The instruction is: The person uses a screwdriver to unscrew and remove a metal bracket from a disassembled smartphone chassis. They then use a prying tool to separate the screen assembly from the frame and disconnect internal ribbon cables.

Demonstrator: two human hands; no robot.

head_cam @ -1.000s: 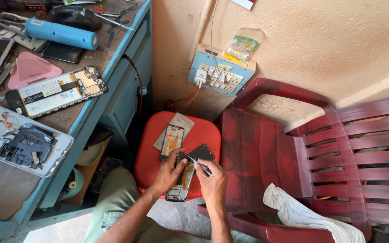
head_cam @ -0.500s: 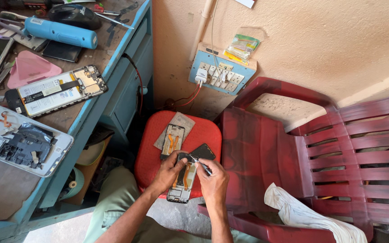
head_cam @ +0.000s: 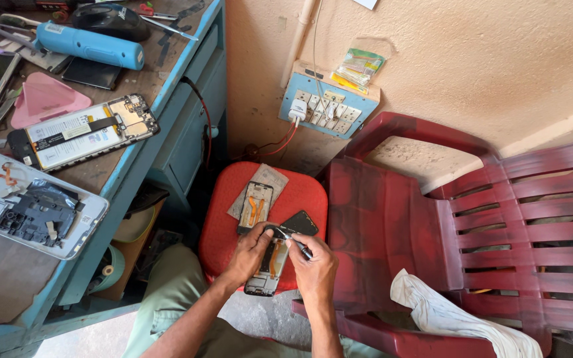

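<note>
While left hand [head_cam: 250,255] fingers grip phone frame [head_cam: 266,265] | right hand [head_cam: 314,265] fingers pinch tool [head_cam: 293,240]

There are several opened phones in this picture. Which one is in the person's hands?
The opened phone on the red stool, nearest the person: left hand steadies it, right hand holds a thin tool to it. The others lie untouched.

stool: red plastic stool [head_cam: 223,229], low, by blue bench
on it: grey card [head_cam: 274,178], opened phone frame [head_cam: 255,206], black phone back [head_cam: 300,222], 2nd frame [head_cam: 266,268] under hands
</note>
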